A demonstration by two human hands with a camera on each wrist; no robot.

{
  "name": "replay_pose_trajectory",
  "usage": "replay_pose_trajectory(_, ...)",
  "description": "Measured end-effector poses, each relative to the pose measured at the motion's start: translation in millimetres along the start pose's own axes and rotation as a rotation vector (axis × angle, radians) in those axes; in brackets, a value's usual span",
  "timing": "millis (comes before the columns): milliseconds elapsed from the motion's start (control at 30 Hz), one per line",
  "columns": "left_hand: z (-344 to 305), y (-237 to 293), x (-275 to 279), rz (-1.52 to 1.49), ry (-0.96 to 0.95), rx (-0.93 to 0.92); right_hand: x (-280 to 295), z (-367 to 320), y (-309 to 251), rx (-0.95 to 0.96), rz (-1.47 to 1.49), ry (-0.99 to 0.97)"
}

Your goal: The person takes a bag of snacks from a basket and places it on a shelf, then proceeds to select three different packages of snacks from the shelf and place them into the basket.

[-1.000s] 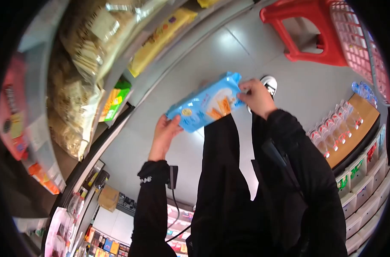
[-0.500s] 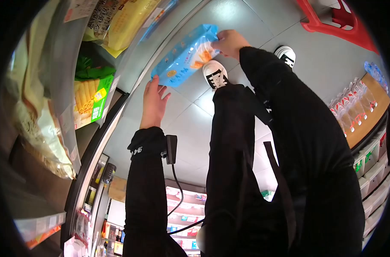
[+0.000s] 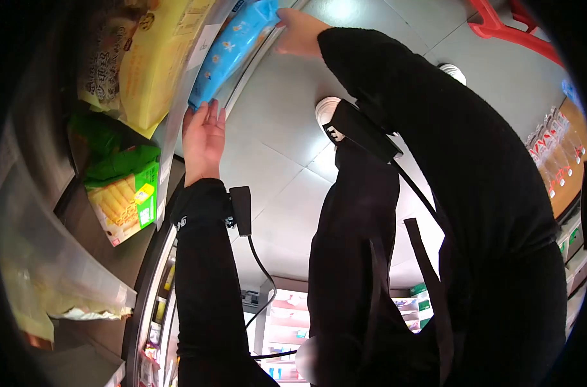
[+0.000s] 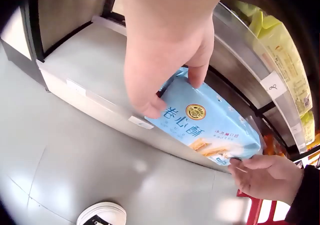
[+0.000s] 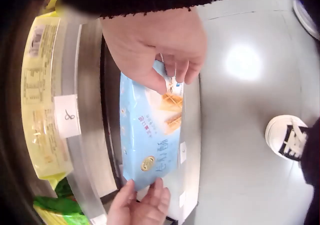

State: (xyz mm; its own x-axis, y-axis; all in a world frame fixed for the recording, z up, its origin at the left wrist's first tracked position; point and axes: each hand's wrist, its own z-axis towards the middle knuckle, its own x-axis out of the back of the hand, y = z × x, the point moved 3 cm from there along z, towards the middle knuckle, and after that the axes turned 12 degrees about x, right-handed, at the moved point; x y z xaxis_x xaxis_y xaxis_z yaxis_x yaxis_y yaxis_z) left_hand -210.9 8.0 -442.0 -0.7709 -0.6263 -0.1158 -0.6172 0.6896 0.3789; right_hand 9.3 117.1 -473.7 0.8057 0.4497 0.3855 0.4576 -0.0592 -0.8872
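Note:
A light blue pack of biscuit rolls (image 3: pixel 230 53) is held between both hands at the edge of a low shelf. My right hand (image 3: pixel 301 33) pinches the far end, with thumb and fingers on the printed biscuit picture in the right wrist view. At the near end is my left hand (image 3: pixel 204 145); the left wrist view has its thumb and fingers (image 4: pixel 150 105) spread around the pack's corners. The pack's front with the round gold logo (image 4: pixel 195 111) faces outward, tilted over the pale bottom shelf (image 4: pixel 95 55).
On the shelf above lie a yellow bag (image 3: pixel 161 64) and a green pack of rolls (image 3: pixel 129 200), behind a clear lip with a price tag (image 5: pixel 67 116). A red stool (image 3: pixel 519 29) stands on the grey floor. Bottles (image 3: pixel 554 151) line a wooden board at the right.
Both hands have carried the blue pack leftward from over the floor to the low shelf. The pack has turned more upright in the head view, and the body has come nearer the shelves.

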Motion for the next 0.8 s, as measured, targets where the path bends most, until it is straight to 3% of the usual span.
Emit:
replay_pose_trajectory(33,0.4,2.6,-3.4,-0.015,0.029,-0.006,-35.2,30.1,28.0,-0.039,-0.11,0.052)
replay_pose_trajectory(167,9.7,3.5,-1.8,0.009,0.055,-0.03,-29.3,22.7,25.1,-0.026,-0.047,0.01)
replay_pose_trajectory(267,7.1,-3.2,-3.4,0.054,0.048,-0.019,-27.6,21.8,28.0,0.066,0.052,0.155)
replay_pose_trajectory(333,8.7,-8.2,0.2,0.093,0.061,-0.003,-11.0,9.4,5.8,-0.222,0.106,-0.131)
replay_pose_trajectory(467,6.4,-11.1,-1.7,0.106,0.085,0.005,-13.2,9.4,12.0,-0.195,0.122,-0.207)
replay_pose_trajectory(533,6.5,-9.0,-3.0,0.091,0.066,0.032,-14.8,7.2,11.0,-0.211,0.192,-0.085)
replay_pose_trajectory(667,4.6,-6.6,-5.6,0.095,0.12,0.003,-16.1,5.4,1.2,-0.157,0.228,-0.054)
replay_pose_trajectory(733,2.4,-7.0,-4.0,0.092,0.217,-0.034,-15.9,0.6,-2.9,-0.179,0.21,-0.193)
replay_pose_trajectory(800,1.2,-11.4,-2.4,0.053,0.26,-0.006,-11.5,-9.1,-5.5,-0.158,0.241,-0.179)
